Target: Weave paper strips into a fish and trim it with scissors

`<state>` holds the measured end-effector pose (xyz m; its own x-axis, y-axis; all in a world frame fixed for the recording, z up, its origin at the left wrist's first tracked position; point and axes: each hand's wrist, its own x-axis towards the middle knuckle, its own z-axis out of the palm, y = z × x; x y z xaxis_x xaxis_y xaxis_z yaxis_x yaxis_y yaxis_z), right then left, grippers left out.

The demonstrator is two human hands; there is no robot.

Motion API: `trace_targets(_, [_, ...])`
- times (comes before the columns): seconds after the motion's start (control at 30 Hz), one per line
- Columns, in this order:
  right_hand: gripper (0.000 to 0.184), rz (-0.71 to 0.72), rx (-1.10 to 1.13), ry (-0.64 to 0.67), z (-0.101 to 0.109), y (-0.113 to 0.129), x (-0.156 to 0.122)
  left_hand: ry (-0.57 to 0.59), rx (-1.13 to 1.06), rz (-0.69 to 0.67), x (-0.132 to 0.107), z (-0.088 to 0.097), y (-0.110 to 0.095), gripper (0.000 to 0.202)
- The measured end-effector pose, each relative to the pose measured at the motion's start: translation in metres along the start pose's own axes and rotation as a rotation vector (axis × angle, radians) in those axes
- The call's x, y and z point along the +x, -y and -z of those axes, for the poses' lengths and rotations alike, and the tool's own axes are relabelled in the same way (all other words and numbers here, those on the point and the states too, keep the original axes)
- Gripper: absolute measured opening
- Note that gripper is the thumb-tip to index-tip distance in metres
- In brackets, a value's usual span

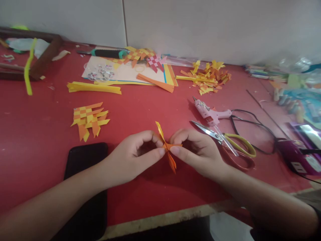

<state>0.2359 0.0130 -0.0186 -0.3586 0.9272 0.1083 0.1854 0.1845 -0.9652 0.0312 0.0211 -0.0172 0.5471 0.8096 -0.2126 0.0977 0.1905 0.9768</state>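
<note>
Between my two hands are folded paper strips [173, 163], orange and yellow, crossing each other just above the red table. My left hand [142, 150] pinches them from the left between thumb and fingers. From the right, my right hand [192, 150] pinches the same strips, its thumb on the orange end. The fold where the strips cross is partly hidden by my fingertips. A woven paper fish [87, 117] in yellow and orange lies left of my hands. Close to my right hand are scissors [210, 132] and a pink glue gun [209, 112].
A black phone [86, 157] lies under my left forearm. Yellow strips [94, 87], orange strips [155, 82] and a pile of paper scraps [213, 77] lie farther back. A cutter [107, 53] rests near the wall. The cord [250, 115] runs to a purple power strip [298, 155].
</note>
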Motion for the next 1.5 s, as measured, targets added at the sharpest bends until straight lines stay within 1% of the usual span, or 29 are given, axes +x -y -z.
trace_targets(0.1, [0.017,-0.087,0.055,-0.015,-0.002,-0.002,-0.001,-0.023,-0.021,0.005,0.000,0.000,0.001,0.015])
trace_targets(0.17, [0.016,-0.089,0.076,-0.028,-0.003,-0.004,-0.002,-0.039,-0.026,-0.008,0.000,0.000,0.002,0.014])
trace_targets(0.27, [0.010,0.005,0.040,-0.068,-0.003,-0.006,-0.002,-0.056,-0.023,-0.022,0.001,0.000,0.003,0.014])
trace_targets(0.33, [0.006,0.072,-0.016,-0.056,-0.001,-0.006,-0.002,-0.073,-0.019,-0.027,0.001,0.000,0.004,0.014])
trace_targets(0.4, [0.011,0.076,-0.062,-0.021,0.001,-0.004,-0.002,-0.096,-0.004,-0.009,0.001,0.001,0.004,0.015])
trace_targets(0.47, [0.010,0.054,-0.071,0.015,0.002,-0.001,-0.002,-0.112,0.018,0.033,0.000,0.002,0.004,0.019])
trace_targets(0.53, [0.010,0.070,-0.079,0.030,0.003,0.001,-0.002,-0.126,0.047,0.061,-0.001,0.003,0.004,0.023])
trace_targets(0.6, [0.011,0.120,-0.137,0.028,0.002,0.003,-0.001,-0.142,0.069,0.049,-0.001,0.004,0.005,0.023])
trace_targets(0.67, [0.004,0.160,-0.233,0.012,0.001,0.004,0.000,-0.163,0.077,0.028,0.000,0.004,0.006,0.023])
trace_targets(0.77, [0.011,0.203,-0.341,0.000,-0.001,0.004,0.001,-0.181,0.063,0.024,0.001,0.004,0.006,0.023])
trace_targets(0.9, [0.005,0.265,-0.422,-0.006,-0.001,0.002,0.000,-0.137,0.017,0.012,0.002,0.003,0.006,0.026])
trace_targets(1.0, [0.004,0.320,-0.388,-0.005,-0.001,0.001,-0.001,-0.088,-0.015,0.012,0.002,0.003,0.005,0.028])
trace_targets(1.07, [0.005,0.292,-0.313,0.013,-0.001,0.000,-0.001,-0.069,-0.031,0.022,0.003,0.003,0.005,0.028])
trace_targets(1.2, [0.010,0.137,-0.127,0.012,0.001,0.001,0.000,-0.052,-0.113,0.024,0.004,0.006,0.006,0.028])
trace_targets(1.27, [0.011,0.078,-0.051,-0.002,0.001,0.001,0.000,-0.057,-0.118,0.027,0.003,0.007,0.007,0.029])
trace_targets(1.37, [0.011,0.042,0.027,-0.026,0.000,0.001,0.000,-0.049,-0.096,0.044,0.002,0.006,0.007,0.026])
trace_targets(1.5, [0.011,0.037,0.056,-0.086,0.000,0.001,-0.001,-0.051,-0.091,0.045,-0.001,0.005,0.008,0.023])
